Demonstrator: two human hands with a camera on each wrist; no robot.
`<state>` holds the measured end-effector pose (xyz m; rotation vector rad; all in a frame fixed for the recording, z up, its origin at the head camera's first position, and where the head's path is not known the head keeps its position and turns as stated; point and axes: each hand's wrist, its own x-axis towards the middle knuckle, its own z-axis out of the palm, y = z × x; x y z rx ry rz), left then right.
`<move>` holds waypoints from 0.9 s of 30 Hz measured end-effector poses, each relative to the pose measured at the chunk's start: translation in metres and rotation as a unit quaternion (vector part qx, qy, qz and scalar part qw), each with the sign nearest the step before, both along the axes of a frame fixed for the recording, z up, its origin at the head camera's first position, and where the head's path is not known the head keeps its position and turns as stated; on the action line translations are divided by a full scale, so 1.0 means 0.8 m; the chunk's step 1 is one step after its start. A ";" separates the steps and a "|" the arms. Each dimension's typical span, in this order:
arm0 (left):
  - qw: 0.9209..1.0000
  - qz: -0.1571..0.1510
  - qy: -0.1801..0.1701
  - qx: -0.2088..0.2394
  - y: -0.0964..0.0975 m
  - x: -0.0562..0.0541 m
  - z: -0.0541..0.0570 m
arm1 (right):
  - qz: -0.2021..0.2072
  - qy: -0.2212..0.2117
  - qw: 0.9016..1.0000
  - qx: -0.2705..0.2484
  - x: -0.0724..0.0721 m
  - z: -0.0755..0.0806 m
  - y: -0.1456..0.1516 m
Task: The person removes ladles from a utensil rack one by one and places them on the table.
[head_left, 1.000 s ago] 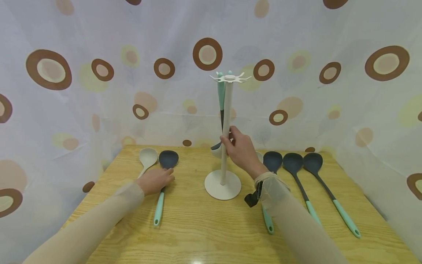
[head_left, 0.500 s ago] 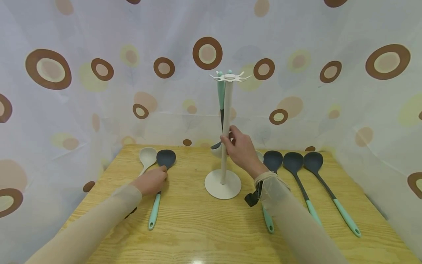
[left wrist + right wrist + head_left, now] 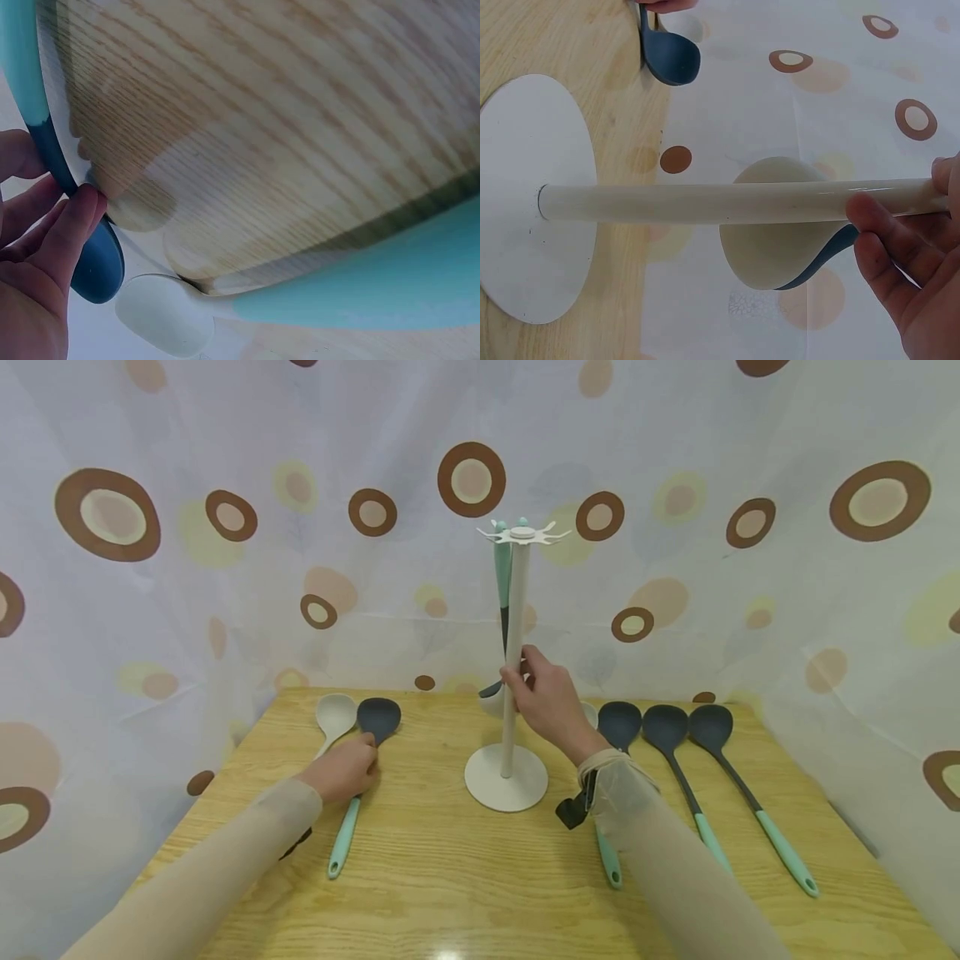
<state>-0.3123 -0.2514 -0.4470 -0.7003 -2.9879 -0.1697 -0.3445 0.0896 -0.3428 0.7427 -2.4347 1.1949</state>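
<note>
My left hand (image 3: pixel 341 769) pinches the dark neck of a ladle (image 3: pixel 378 717) between thumb and fingers. This ladle has a dark blue-grey bowl and a mint-green handle (image 3: pixel 21 64); its bowl also shows at the top of the right wrist view. Beside it lies a cream spoon (image 3: pixel 335 714), partly hidden by my left arm. My right hand (image 3: pixel 551 697) holds the pole of a white utensil stand (image 3: pixel 517 602) with a round base and a ring of hooks on top. Behind the pole hang utensils with mint-green handles, one showing a pale bowl with a dark inside (image 3: pixel 761 259).
On the right side of the wooden table (image 3: pixel 442 877) lie several dark ladles (image 3: pixel 666 727) with mint-green handles. A pale utensil head (image 3: pixel 589 716) peeks out beside my right wrist. A white curtain (image 3: pixel 420 427) with brown rings hangs close behind the table.
My left hand has closed on the ladle's neck and drawn it slightly left, its handle end swinging left. My right hand stays on the pole.
</note>
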 end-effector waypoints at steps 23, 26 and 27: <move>0.993 0.004 0.043 0.111 0.106 0.000 0.099 | 0.018 -0.011 1.000 0.021 0.002 0.003 0.001; 0.989 -0.005 0.066 0.132 0.134 -0.005 0.119 | 0.030 -0.023 0.999 0.026 0.002 0.004 0.001; 0.987 -0.007 0.074 0.140 0.141 -0.006 0.126 | 0.036 -0.026 0.999 0.027 0.003 0.004 0.001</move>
